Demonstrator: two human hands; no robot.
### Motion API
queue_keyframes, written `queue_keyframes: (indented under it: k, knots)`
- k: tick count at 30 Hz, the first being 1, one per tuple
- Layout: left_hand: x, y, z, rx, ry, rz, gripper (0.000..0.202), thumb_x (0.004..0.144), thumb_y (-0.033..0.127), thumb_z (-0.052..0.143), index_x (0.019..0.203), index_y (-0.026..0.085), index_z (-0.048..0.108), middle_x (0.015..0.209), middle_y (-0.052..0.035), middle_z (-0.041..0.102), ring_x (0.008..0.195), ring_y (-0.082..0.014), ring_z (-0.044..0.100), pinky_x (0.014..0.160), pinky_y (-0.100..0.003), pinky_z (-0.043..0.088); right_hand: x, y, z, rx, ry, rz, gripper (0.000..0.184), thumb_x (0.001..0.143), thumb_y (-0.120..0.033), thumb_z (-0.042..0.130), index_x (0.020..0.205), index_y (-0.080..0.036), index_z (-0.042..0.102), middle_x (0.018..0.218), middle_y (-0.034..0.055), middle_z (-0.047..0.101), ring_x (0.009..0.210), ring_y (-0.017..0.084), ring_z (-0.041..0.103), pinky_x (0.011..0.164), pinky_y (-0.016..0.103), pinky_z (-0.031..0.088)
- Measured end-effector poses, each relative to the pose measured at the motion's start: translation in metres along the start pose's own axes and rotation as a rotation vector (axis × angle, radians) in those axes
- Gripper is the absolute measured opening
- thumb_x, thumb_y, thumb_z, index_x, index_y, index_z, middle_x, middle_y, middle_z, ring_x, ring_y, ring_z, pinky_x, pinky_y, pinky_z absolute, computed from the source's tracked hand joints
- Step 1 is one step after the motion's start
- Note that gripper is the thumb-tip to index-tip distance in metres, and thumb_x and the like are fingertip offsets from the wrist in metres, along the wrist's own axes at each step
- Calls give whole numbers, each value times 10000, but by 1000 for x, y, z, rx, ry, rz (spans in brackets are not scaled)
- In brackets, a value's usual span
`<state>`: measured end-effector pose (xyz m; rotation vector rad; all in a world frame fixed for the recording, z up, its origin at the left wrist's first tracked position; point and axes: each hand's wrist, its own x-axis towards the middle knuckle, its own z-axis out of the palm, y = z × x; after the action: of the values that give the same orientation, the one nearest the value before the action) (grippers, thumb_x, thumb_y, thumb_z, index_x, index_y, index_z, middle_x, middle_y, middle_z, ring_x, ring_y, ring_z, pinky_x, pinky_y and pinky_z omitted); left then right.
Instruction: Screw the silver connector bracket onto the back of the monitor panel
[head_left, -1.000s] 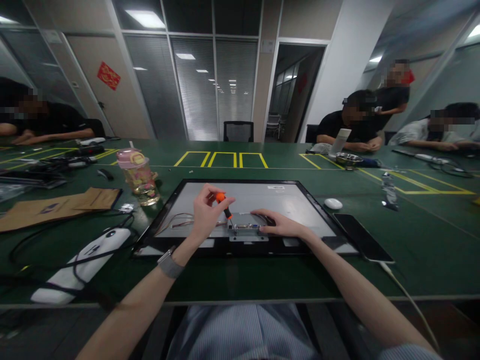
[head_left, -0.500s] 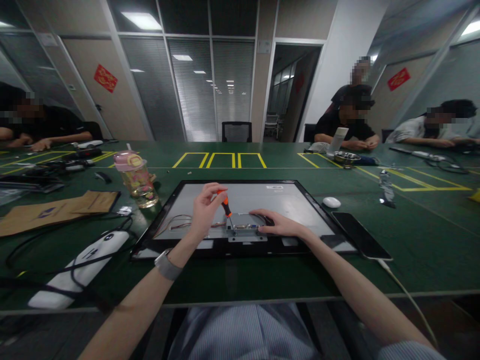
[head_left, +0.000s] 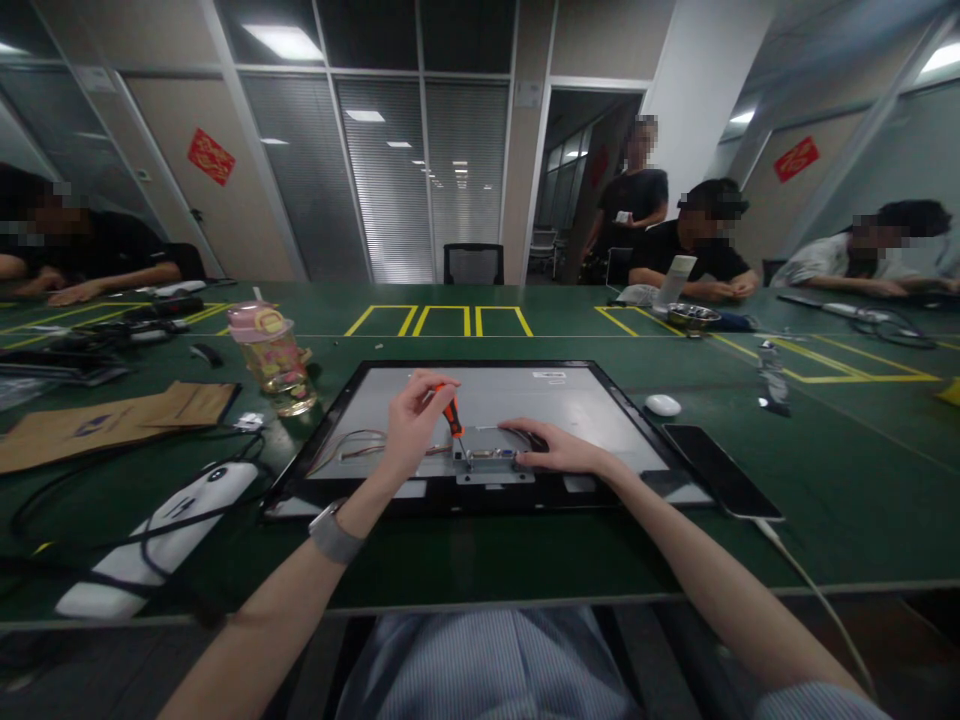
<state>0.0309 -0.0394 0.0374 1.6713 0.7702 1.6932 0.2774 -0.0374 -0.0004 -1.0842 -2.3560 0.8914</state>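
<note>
A black-framed monitor panel point(head_left: 600, 400) lies back-up on the green table, straight in front of me. My left hand point(head_left: 411, 425) is closed round a small orange-handled screwdriver point(head_left: 453, 418), whose tip stands on the metal connector bracket point(head_left: 491, 462) at the panel's near edge. My right hand point(head_left: 553, 448) lies flat on the panel just right of the bracket, fingers stretched and pressing beside the ports. Thin coloured wires point(head_left: 352, 445) run along the panel to the left of my left hand.
A pink-lidded bottle point(head_left: 271, 355), brown paper point(head_left: 112, 415), a white panda-shaped case point(head_left: 161, 535) and black cables lie left. A white mouse point(head_left: 664, 404) and a phone point(head_left: 721, 470) on a cable lie right. Other people sit at the far edges; one stands by the doorway.
My left hand has turned the screwdriver slightly on the bracket. The right hand stays put. A standing person at the back has walked left to the doorway.
</note>
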Motion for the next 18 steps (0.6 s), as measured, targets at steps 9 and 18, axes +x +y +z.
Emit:
queue_keyframes:
  k: [9, 18]
  knots:
    - [2, -1, -3, -58, -59, -12, 193, 833, 312, 535, 872, 174, 664, 890, -55, 547, 781, -138, 559, 716, -260, 467, 0, 0, -1, -2, -6, -7, 581, 807, -433, 577, 1323, -223, 413, 1352, 83, 455, 1216, 267, 432, 1020, 449, 343]
    - [-5, 9, 3, -123, -197, -89, 301, 868, 325, 486, 1105, 184, 604, 950, -78, 621, 832, -170, 605, 783, -327, 503, 0, -1, -1, -2, -10, 7, 587, 804, -441, 575, 1324, -221, 412, 1347, 79, 462, 1194, 273, 454, 1007, 445, 358]
